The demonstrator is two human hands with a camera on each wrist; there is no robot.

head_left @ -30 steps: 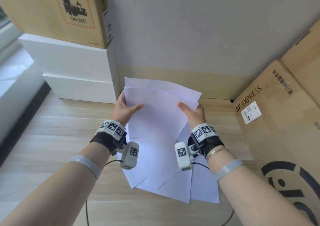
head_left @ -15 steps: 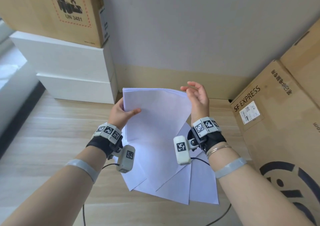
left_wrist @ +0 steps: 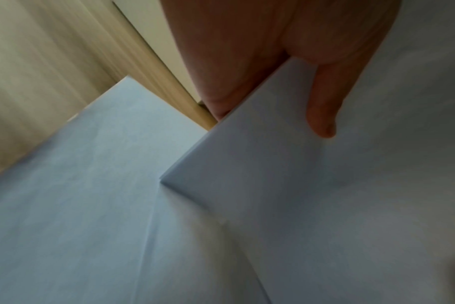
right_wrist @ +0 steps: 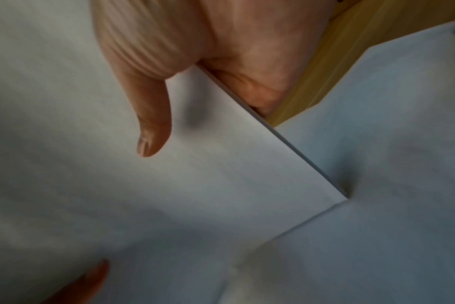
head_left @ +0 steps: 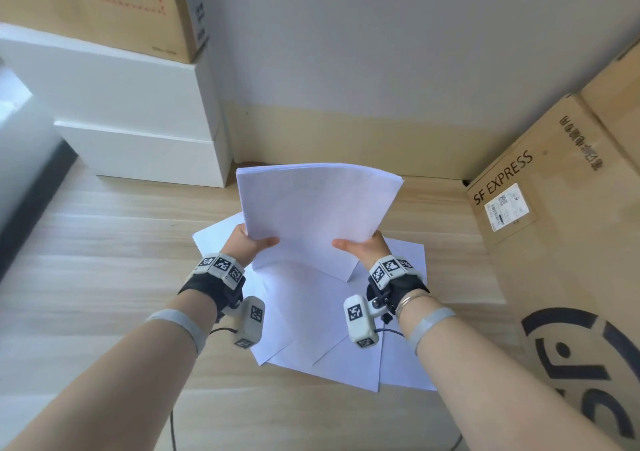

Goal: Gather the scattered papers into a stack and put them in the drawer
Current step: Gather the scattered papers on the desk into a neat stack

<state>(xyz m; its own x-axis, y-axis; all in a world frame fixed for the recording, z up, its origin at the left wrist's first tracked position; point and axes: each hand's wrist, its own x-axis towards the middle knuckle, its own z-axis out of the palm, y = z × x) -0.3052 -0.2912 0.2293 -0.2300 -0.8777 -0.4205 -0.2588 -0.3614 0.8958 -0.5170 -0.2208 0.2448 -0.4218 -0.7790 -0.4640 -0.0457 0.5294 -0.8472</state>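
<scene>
Above tabletop (head_left: pixel 104 277), near back wall: stack of papers (head_left: pixel 318 215) held up, slightly bowed. Left hand (head_left: pixel 249 246) pinches lower left edge, thumb on top; right hand (head_left: pixel 363 246) pinches lower right edge likewise. Loose sheets (head_left: pixel 311 329) fanned on wood beneath. Cardboard box (head_left: pixel 554 242) at right.

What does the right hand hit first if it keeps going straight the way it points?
Probably the wall above its tan baseboard. The right hand, gripping the paper stack, points forward and up; nothing else shows in that line, though depth is unclear.
</scene>
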